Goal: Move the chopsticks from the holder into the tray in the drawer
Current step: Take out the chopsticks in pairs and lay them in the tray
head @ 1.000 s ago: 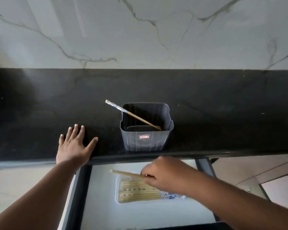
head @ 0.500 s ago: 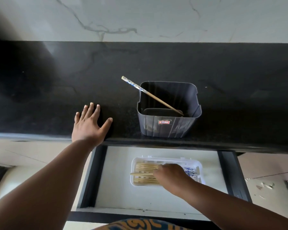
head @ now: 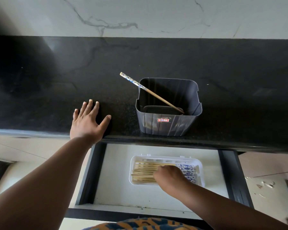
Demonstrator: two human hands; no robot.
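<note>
Black stone counter (head: 56,90) carries a grey holder (head: 169,125) with one chopstick (head: 150,92) leaning out over its left rim. The left hand (head: 87,123) lies flat beside it, fingers spread wide. Below, in the open drawer (head: 116,188), the right hand (head: 169,177) rests curled over chopsticks (head: 144,171) lying in the white tray (head: 131,170); whether it grips one I cannot tell.

Right hand (head: 169,177) over chopsticks (head: 145,171) in drawer tray (head: 200,165).
</note>
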